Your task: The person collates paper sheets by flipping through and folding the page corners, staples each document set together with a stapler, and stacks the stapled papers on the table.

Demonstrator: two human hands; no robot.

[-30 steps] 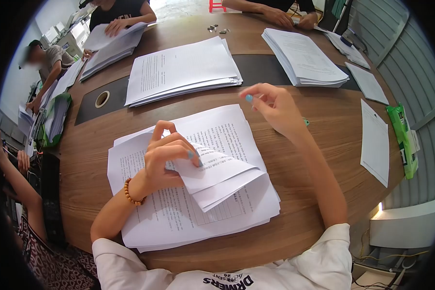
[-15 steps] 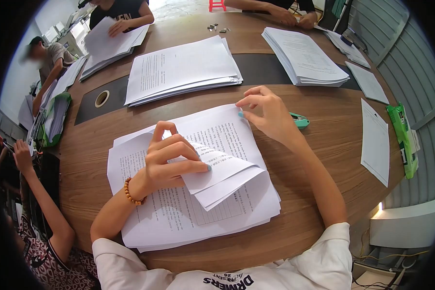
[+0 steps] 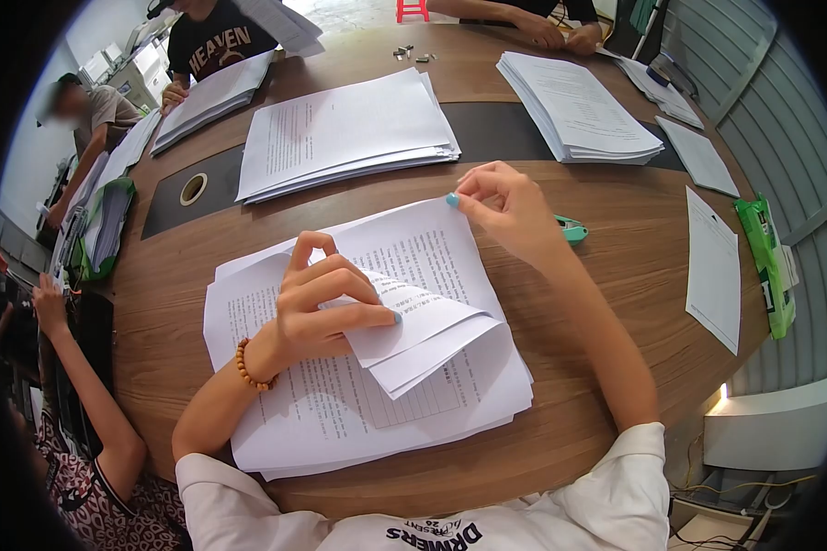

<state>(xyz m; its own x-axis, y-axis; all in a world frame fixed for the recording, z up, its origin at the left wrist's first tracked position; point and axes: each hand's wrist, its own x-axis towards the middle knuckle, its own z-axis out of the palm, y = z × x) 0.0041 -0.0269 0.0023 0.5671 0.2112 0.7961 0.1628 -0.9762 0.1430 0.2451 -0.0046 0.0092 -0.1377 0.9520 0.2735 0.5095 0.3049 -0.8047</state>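
A stack of printed sheets [image 3: 312, 418] lies in front of me on the wooden table. My left hand [image 3: 326, 298] rests over it, closed on several printed sheets [image 3: 423, 344] that are bent back, their loose ends curling toward me. At the stack's far right corner my right hand [image 3: 505, 211] is closed, thumb and curled fingers pinched on the paper's corner. How many sheets that pinch holds is hidden. Just behind the right hand sits a green tool [image 3: 572, 230], possibly a stapler or cutter, partly covered by the wrist.
Beyond my papers lie a large paper stack [image 3: 349, 129] and another stack [image 3: 579, 110] to the right. A single sheet [image 3: 713, 271] and a green packet [image 3: 764, 266] are near the right edge. Other people handle papers around the table [image 3: 616, 202].
My right hand's fingers have curled in more tightly at the paper corner. My left hand stays put. Across the table, a person has lifted sheets off a stack to the right.
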